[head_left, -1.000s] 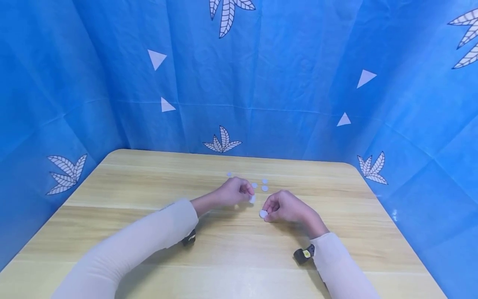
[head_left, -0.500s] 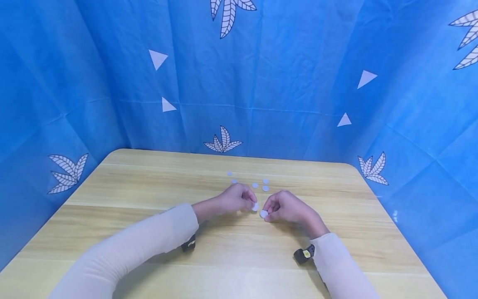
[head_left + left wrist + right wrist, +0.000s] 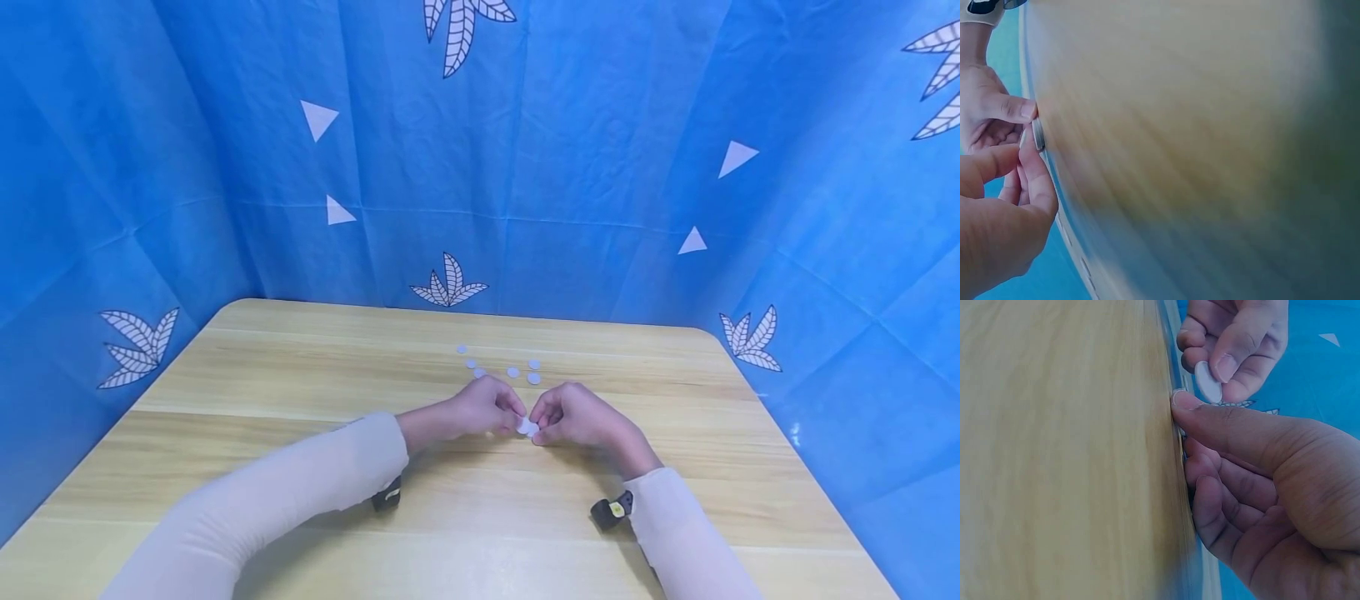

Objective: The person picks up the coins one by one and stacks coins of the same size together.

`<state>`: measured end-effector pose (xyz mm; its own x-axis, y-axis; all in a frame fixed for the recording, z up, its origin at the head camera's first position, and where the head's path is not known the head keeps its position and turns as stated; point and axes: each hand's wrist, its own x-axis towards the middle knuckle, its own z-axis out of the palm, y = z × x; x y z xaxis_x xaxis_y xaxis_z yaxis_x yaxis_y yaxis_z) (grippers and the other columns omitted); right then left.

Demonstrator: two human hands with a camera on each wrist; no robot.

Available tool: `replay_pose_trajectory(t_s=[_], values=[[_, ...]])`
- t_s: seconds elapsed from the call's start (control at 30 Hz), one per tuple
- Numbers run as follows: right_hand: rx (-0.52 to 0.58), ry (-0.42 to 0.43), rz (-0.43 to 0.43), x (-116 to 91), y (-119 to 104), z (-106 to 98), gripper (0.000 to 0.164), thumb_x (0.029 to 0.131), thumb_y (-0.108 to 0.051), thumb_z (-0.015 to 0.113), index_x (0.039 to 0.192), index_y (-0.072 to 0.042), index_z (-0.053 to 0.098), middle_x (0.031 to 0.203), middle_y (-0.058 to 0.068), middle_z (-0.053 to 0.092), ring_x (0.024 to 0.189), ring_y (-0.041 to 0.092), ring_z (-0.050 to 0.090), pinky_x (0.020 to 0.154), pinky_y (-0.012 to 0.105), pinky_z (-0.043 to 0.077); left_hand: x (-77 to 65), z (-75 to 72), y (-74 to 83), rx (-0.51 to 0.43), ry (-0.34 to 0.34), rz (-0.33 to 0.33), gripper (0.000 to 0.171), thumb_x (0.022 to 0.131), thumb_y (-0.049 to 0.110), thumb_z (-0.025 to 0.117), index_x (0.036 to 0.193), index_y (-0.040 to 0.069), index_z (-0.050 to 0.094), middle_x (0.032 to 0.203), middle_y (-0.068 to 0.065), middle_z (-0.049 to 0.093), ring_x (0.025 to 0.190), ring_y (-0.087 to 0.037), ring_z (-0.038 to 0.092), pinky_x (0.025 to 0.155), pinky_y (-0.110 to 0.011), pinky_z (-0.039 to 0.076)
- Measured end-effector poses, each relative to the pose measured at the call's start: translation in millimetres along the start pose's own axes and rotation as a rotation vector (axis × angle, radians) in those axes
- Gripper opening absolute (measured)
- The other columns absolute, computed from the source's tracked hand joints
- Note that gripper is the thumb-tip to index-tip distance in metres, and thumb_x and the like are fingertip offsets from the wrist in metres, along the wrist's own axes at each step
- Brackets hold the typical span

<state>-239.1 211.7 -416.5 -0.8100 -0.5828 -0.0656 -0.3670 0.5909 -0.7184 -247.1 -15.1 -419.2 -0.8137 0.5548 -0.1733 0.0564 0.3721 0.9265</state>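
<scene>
Near the middle of the wooden table, my left hand [image 3: 480,407] pinches a small white round disc [image 3: 1208,381] between thumb and fingers, tilted on edge. Close on its right, my right hand [image 3: 579,415] holds another white disc [image 3: 1039,135] low at the tabletop. That disc's rim looks layered in the left wrist view; I cannot tell whether it is a stack. The two discs almost meet, and the head view does not show whether they touch. The right thumb covers most of the right hand's disc in the right wrist view.
Several loose white discs [image 3: 513,372] lie flat on the table [image 3: 480,517] beyond the hands. A blue curtain [image 3: 600,167] with leaf and triangle prints surrounds the table's back and sides. Black wrist cameras [image 3: 611,510] hang below both sleeves.
My left hand has come toward me and to the right with its disc, up to the right hand's disc, uncovering loose discs behind it. The right hand has stayed in place.
</scene>
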Motion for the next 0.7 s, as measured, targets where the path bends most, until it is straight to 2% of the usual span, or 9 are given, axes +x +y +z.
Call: replay_pose_trajectory(t_s=[0.4, 0.57, 0.7], values=[[0.006, -0.008, 0.007, -0.4, -1.2, -1.2, 0.017, 0.080, -0.011, 0.088, 0.091, -0.012, 0.075, 0.081, -0.005, 0.071, 0.078, 0.015, 0.066, 0.073, 0.029, 0.058, 2.8, 9.1, 3.7, 0.020, 0.036, -0.051, 0.010, 0.088, -0.005, 0.072, 0.095, 0.002, 0.074, 0.080, -0.006, 0.073, 0.071, -0.017, 0.067, 0.065, -0.025, 0.054], [0.018, -0.009, 0.004, -0.1, -0.6, -1.2, 0.018, 0.080, -0.011, 0.088, 0.092, -0.011, 0.075, 0.081, -0.004, 0.071, 0.077, 0.013, 0.066, 0.073, 0.028, 0.057, 4.5, 11.9, 4.9, 0.038, 0.055, -0.055, 0.013, 0.084, -0.007, 0.072, 0.092, 0.003, 0.074, 0.076, -0.006, 0.072, 0.068, -0.016, 0.064, 0.059, -0.022, 0.048], [0.018, -0.011, 0.006, -0.1, -0.7, -1.4, 0.018, 0.080, -0.011, 0.088, 0.093, -0.010, 0.076, 0.080, -0.004, 0.071, 0.077, 0.013, 0.066, 0.073, 0.028, 0.057, 5.1, 13.8, 6.2, 0.025, 0.069, -0.063, 0.014, 0.081, -0.008, 0.071, 0.091, 0.002, 0.074, 0.076, -0.007, 0.072, 0.068, -0.016, 0.064, 0.060, -0.023, 0.051]])
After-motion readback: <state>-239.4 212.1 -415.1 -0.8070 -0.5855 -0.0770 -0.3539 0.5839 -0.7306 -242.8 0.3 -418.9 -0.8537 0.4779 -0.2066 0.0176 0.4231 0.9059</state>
